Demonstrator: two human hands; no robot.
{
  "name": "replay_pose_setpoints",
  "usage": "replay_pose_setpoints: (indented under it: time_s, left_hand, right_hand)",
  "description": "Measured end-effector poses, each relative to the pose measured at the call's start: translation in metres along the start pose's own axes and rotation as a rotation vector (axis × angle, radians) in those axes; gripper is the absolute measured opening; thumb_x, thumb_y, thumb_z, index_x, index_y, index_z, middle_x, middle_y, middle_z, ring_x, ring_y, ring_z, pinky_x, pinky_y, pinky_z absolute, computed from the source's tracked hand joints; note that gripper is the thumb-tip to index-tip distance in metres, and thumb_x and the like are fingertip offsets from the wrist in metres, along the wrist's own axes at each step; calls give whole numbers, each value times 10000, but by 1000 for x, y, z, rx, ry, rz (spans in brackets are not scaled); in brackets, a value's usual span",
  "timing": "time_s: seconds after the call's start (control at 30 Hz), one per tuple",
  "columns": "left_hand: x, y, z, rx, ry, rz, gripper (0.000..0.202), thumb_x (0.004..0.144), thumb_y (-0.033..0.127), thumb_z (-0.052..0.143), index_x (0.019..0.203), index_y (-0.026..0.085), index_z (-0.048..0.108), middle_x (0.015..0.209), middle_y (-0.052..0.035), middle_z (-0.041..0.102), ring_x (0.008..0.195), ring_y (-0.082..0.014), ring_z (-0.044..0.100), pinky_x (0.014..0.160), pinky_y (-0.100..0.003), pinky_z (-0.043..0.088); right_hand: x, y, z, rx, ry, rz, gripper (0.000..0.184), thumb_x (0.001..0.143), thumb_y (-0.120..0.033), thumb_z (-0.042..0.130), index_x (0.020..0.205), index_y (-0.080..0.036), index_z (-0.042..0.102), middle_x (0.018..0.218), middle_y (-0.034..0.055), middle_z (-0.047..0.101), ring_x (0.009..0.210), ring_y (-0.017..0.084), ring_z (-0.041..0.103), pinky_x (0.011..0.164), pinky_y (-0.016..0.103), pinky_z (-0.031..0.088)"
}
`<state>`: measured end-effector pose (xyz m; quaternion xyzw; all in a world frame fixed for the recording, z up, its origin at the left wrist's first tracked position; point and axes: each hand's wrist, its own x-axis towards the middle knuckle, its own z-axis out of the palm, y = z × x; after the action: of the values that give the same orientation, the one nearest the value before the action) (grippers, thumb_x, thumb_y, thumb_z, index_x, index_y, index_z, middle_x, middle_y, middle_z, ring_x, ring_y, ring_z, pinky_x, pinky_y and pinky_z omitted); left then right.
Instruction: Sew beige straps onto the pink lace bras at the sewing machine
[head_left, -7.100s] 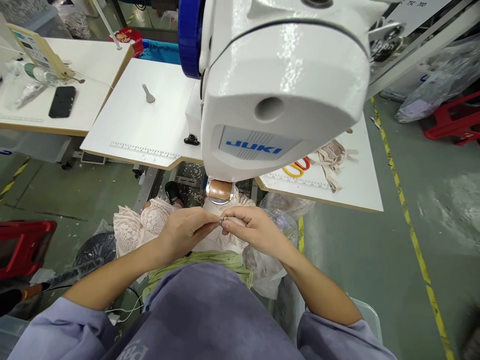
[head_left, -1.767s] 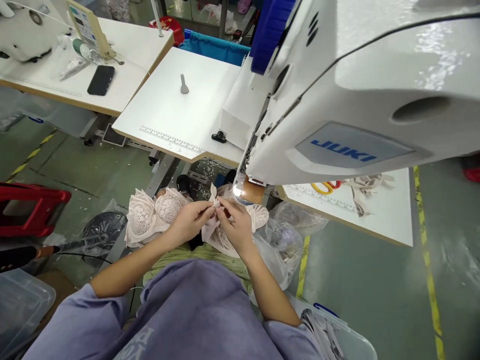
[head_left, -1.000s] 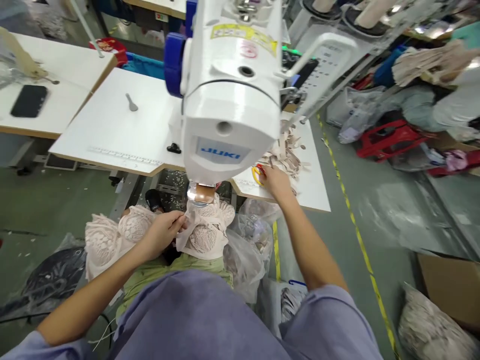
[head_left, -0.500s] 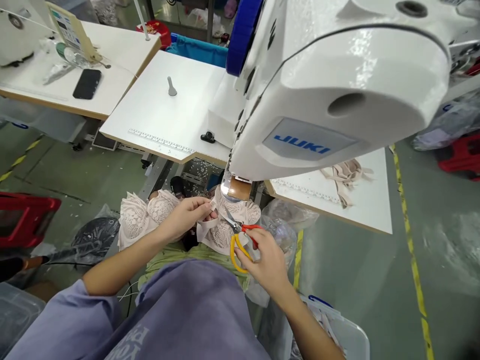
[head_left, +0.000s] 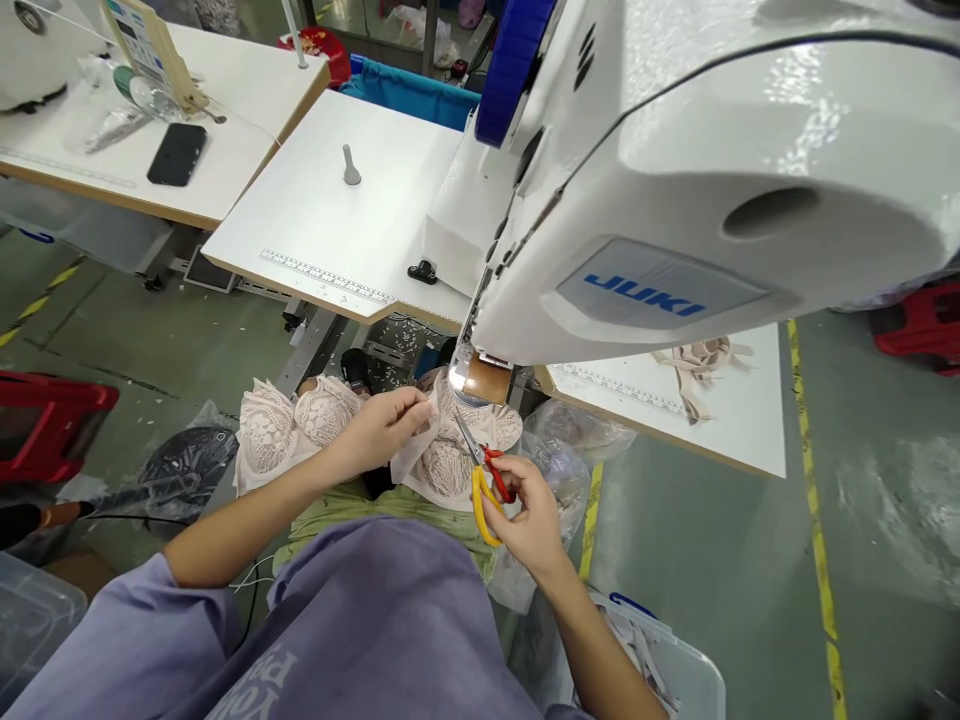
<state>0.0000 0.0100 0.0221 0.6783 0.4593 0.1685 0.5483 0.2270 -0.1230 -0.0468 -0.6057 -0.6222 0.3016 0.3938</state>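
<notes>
My left hand [head_left: 394, 425] pinches the edge of a pale pink lace bra [head_left: 446, 465] just below the sewing machine head. In my right hand [head_left: 529, 510] is a pair of scissors [head_left: 480, 480] with one red and one yellow handle loop. Their blades point up and left, close together, over the bra's lace cup and to the right of my left fingers. More pale lace cups [head_left: 270, 435] hang left of my left wrist. Whether they join the held bra is hidden behind my hand and forearm.
The white JUKI sewing machine [head_left: 675, 200] fills the upper right. A white table [head_left: 322, 200] with a printed ruler lies left of it. Beige fabric strips [head_left: 697, 370] rest on the right tabletop. A plastic bin [head_left: 675, 660] stands low at right, a red stool [head_left: 52, 420] at left.
The scissor blades have closed and drawn slightly away from my left fingers. The fabric piece near my left fingertips has shifted, and my view has turned slightly.
</notes>
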Motion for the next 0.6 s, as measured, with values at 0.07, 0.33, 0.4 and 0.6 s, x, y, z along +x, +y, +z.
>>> replay_pose_setpoints:
  time_s: [0.07, 0.33, 0.4, 0.6]
  left_hand:
    - [-1, 2, -3, 4, -2, -7, 377, 1001, 448, 413, 764, 191, 553, 727, 4, 573, 634, -130, 498, 604, -261, 390]
    - [0, 4, -7, -35, -80, -32, 362, 993, 454, 451, 847, 184, 644, 785, -19, 660, 660, -136, 561, 597, -241, 421]
    - [1, 3, -7, -21, -91, -28, 342, 992, 430, 455, 846, 187, 646, 782, -11, 662, 659, -134, 563, 600, -235, 419]
    - [3, 0, -11, 42, -77, -52, 326, 987, 394, 449, 822, 184, 635, 752, -1, 657, 594, -120, 528, 571, -229, 397]
  right_hand:
    - [-3, 0, 1, 22, 0, -16, 424, 766, -234, 683, 1171, -243, 557, 979, 61, 611, 651, 155, 566, 553, 303, 495]
    - [16, -11, 13, -20, -43, -31, 461, 738, -280, 730, 1172, -248, 579, 1071, 91, 652, 792, 210, 637, 634, 343, 533]
    - [21, -10, 15, -16, -54, -27, 442, 762, -289, 731, 1177, -253, 583, 1089, 88, 662, 840, 221, 650, 669, 350, 542]
    - [25, -11, 15, -2, -82, 12, 375, 819, -325, 725, 1169, -252, 611, 1061, 68, 693, 762, 187, 645, 666, 331, 542]
